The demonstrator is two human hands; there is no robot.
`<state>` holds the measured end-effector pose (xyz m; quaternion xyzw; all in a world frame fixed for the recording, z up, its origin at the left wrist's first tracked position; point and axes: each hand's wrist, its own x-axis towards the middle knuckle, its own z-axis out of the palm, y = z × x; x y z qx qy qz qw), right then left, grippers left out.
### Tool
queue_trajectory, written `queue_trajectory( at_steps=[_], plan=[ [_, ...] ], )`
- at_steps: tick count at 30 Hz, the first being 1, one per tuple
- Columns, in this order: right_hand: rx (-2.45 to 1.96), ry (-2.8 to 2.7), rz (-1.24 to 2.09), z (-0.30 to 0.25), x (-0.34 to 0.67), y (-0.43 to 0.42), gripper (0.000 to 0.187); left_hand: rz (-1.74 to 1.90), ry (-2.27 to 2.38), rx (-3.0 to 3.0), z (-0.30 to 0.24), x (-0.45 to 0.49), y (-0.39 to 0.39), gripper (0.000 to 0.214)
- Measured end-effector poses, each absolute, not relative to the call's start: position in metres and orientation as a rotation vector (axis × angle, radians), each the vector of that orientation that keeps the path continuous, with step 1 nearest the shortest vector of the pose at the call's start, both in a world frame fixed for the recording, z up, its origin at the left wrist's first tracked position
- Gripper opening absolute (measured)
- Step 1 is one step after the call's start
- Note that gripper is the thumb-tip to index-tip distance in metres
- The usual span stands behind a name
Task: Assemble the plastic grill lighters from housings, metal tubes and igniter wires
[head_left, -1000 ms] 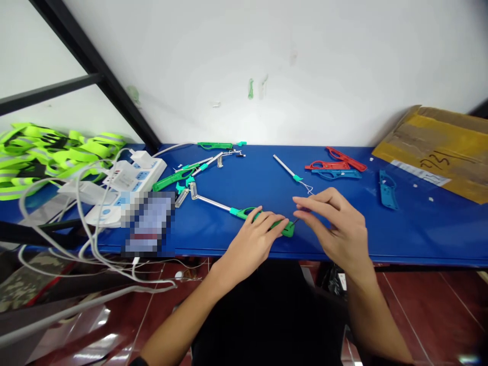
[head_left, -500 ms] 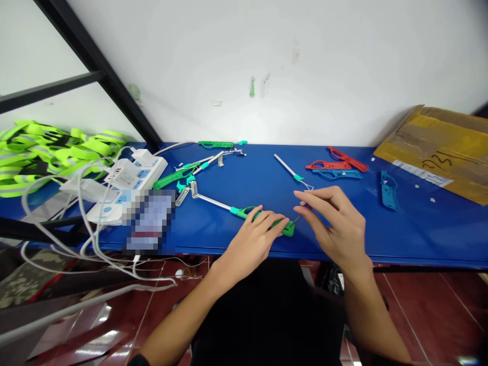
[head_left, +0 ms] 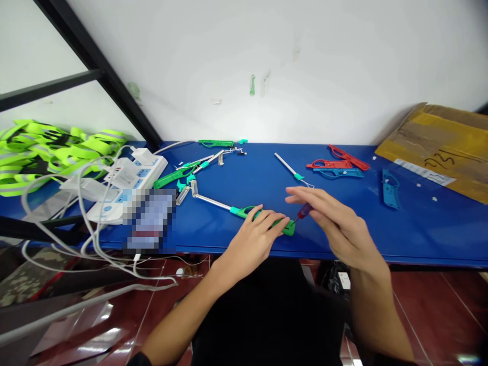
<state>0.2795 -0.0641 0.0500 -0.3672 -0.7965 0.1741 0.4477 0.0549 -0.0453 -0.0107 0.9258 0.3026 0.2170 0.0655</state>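
Note:
My left hand (head_left: pixel 254 235) presses down on the green handle (head_left: pixel 284 227) of a grabber tool whose metal rod (head_left: pixel 211 202) runs left to a small clear jaw. My right hand (head_left: pixel 335 223) is closed round a small red-handled screwdriver (head_left: pixel 304 211). The screwdriver's tip meets the right end of the green handle, near the front edge of the blue table (head_left: pixel 419 229).
More green grabber parts (head_left: pixel 183 173) lie behind, with a loose metal rod (head_left: pixel 287 168). Red and blue handle halves (head_left: pixel 337 165) and a blue piece (head_left: pixel 389 189) sit to the right, beside a cardboard box (head_left: pixel 438 147). A power strip with cables (head_left: pixel 125 178) and neon vests (head_left: pixel 46 150) fill the left.
My right hand has tilted and shifted slightly, so the red screwdriver handle now shows between its fingers. The left hand has stayed on the green handle.

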Motion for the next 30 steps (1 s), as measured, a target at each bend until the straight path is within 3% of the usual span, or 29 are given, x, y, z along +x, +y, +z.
queue_trajectory(
  at_steps=[2,7,13,19,26,30],
  plan=[
    [-0.889,-1.952,0.473,0.05,0.282,-0.064,0.048,0.648,0.908,2.792,-0.01,0.055,-0.045,0.043],
    [-1.006,-1.763,0.047,0.047,0.28,-0.059,0.038,0.654,0.906,2.791,-0.01,0.055,-0.045,0.045],
    [-0.882,-1.97,0.487,0.054,0.293,-0.064,0.056,0.63,0.905,2.78,-0.01,0.055,-0.045,0.043],
    [-0.985,-1.888,0.087,0.051,0.287,-0.068,0.043,0.63,0.905,2.785,-0.009,0.055,-0.045,0.043],
    [-1.15,-1.748,0.221,0.043,0.286,-0.062,0.018,0.615,0.915,2.798,-0.009,0.055,-0.045,0.046],
    [-1.186,-1.57,0.087,0.039,0.288,-0.055,0.019,0.657,0.885,2.767,-0.01,0.054,-0.045,0.046]
  ],
)
